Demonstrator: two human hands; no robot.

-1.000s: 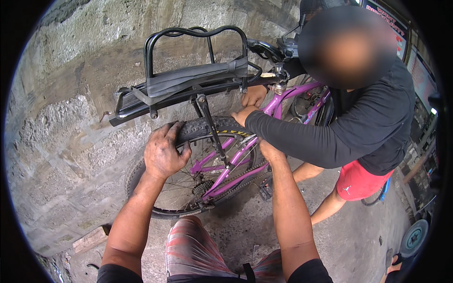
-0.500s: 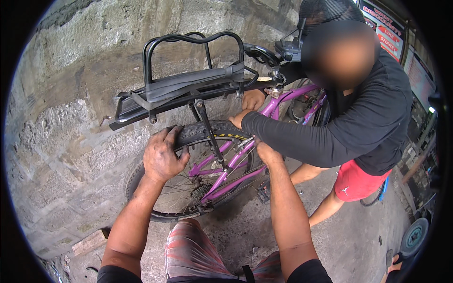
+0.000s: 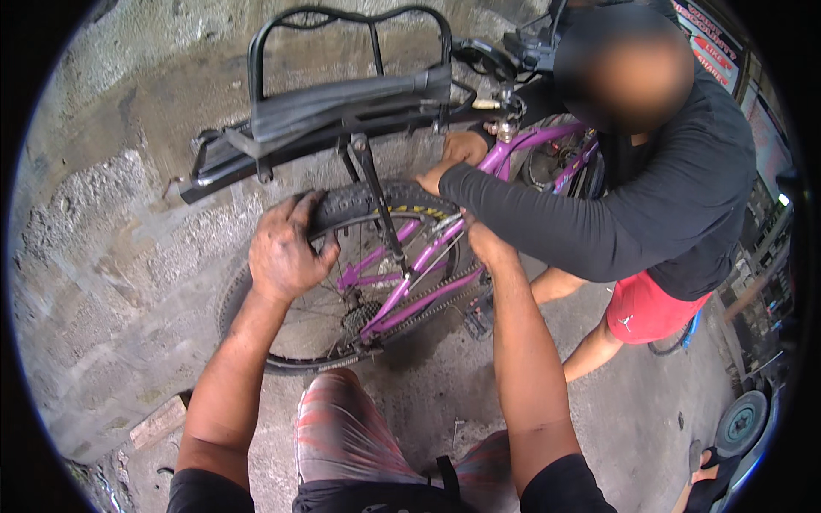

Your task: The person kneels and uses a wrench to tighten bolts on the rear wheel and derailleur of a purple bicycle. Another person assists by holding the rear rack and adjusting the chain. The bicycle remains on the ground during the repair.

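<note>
A purple bicycle (image 3: pixel 402 295) stands against a rough concrete wall, its black rear rack (image 3: pixel 333 111) above the rear wheel. My left hand (image 3: pixel 286 252), dark with grime, grips the black rear tyre (image 3: pixel 359 201) at the top of the wheel. My right hand (image 3: pixel 483 239) reaches to the tyre's right side near the frame; its fingers are partly hidden. A person in a black long-sleeved top and red shorts crouches at the right, one hand (image 3: pixel 462 147) on the frame by the seat post, the forearm lying across the tyre.
The concrete wall (image 3: pixel 111 256) fills the left. A piece of wood (image 3: pixel 158 421) lies on the floor at lower left. A small wheel (image 3: pixel 740 421) and clutter sit at the right edge. My knees in striped shorts (image 3: pixel 342 436) are below the wheel.
The view has shifted slightly closer to the wheel. My left hand has slid a little along the tyre; both hands stay on the wheel. The other person keeps holding the frame.
</note>
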